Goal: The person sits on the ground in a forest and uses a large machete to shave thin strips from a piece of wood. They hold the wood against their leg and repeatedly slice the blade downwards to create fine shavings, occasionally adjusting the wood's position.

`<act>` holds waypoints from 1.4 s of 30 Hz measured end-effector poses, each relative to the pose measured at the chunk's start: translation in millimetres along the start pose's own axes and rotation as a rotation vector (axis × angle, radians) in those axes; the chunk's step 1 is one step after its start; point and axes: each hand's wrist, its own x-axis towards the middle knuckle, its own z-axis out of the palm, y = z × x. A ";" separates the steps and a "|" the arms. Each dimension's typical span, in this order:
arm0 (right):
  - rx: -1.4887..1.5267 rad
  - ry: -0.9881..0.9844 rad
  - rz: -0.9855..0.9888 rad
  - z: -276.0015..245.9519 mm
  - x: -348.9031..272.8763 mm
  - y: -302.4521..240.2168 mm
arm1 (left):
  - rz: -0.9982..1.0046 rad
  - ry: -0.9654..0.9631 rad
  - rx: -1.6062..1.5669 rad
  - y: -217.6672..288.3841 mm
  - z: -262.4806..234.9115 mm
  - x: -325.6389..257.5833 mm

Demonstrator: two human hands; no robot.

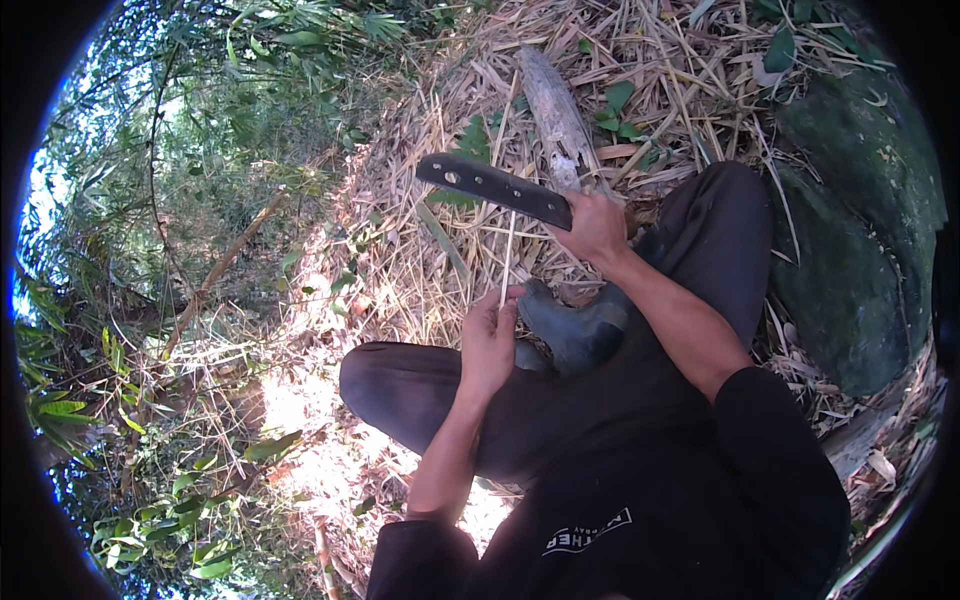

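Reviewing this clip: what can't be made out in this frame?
- Head view: the big knife has its handle hidden inside the right hand.
- The thin bamboo strip has its lower end covered by the left hand.
- Feet: only one boot shows, partly behind the forearm.

Dark grey blade (492, 186); pale straw strip (508, 260); black trousers (720, 240); mossy green rock (860, 230); tan dry leaves (420, 260).

Knife handle (572, 213) hidden inside the right hand (597, 228) — strip's (508, 262) lower end too.
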 end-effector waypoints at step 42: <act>0.131 -0.027 0.065 -2.1 0.8 -4.5 | 0.195 0.209 0.191 -1.7 11.8 -17.3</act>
